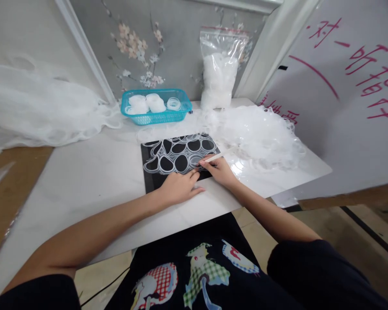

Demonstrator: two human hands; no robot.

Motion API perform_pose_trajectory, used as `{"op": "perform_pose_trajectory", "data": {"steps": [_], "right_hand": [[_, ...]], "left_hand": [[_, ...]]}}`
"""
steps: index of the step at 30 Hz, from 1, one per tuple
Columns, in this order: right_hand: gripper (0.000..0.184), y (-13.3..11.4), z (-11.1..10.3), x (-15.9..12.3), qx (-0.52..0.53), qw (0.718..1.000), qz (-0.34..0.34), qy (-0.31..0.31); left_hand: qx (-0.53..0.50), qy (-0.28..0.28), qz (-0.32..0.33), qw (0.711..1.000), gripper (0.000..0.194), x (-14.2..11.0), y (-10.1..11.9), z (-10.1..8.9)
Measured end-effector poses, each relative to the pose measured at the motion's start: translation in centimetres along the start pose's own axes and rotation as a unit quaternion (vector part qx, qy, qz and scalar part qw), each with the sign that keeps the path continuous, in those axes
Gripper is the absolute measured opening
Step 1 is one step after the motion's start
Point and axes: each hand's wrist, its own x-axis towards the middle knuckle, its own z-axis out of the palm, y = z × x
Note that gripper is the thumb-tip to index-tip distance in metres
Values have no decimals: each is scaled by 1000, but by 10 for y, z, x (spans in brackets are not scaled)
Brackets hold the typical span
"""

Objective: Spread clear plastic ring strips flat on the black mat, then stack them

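A black mat [151, 181] lies on the white table, covered with white lace-like fabric patterned in oval loops [181, 153]. My left hand [179, 187] rests flat on the mat's front edge, fingers pressing the fabric down. My right hand [218, 170] grips a thin white pen-like tool [224, 154], its tip touching the fabric near the mat's right front corner. Both hands lie close together.
A turquoise basket [157, 115] with white rolled pieces stands at the back. A clear zip bag [220, 64] of white material leans on the wall. Loose white fabric [265, 133] is heaped to the right, sheer white cloth [35, 107] to the left. A board with red writing [349, 86] stands on the right.
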Motion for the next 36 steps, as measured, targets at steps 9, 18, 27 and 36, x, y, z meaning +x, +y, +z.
{"op": "perform_pose_trajectory", "data": {"steps": [9,18,27,36], "right_hand": [[18,7,7,-13,-152,985,-83,11],[31,13,-70,75,-366,910,-7,194],[28,26,-123,60,-315,919,63,228],[28,17,-35,-6,-258,955,-134,-54]], "left_hand": [[-86,-12,-39,995,64,1,-3,-6],[-100,-48,-9,994,76,-5,-8,-14],[-43,61,-48,996,47,-64,-55,-3],[-83,-15,-166,983,36,-64,-88,-6]]}}
